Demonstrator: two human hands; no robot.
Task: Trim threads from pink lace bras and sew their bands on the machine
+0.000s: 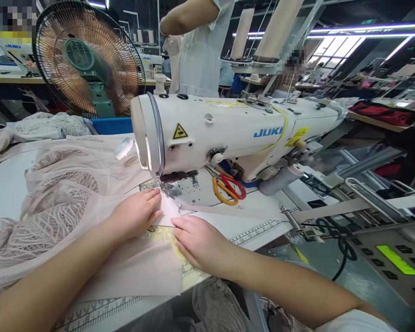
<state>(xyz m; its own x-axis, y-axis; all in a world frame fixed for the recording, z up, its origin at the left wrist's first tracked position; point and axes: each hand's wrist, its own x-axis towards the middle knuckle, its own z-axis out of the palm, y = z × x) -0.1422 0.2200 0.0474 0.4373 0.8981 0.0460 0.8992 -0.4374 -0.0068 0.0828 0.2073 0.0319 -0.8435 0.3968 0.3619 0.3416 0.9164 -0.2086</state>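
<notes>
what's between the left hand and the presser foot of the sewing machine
In the head view, only pale pink fabric lies between the left hand and the presser foot; the fingertips rest on it just short of the foot.

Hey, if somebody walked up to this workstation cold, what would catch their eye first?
Most likely the big white JUKI sewing machine stretching across the middle of the table, with the left hand and right hand pressing pale pink fabric flat just before its presser foot. Next, the large green fan standing behind on the left, and the red and yellow scissors lying under the machine's arm.
</notes>
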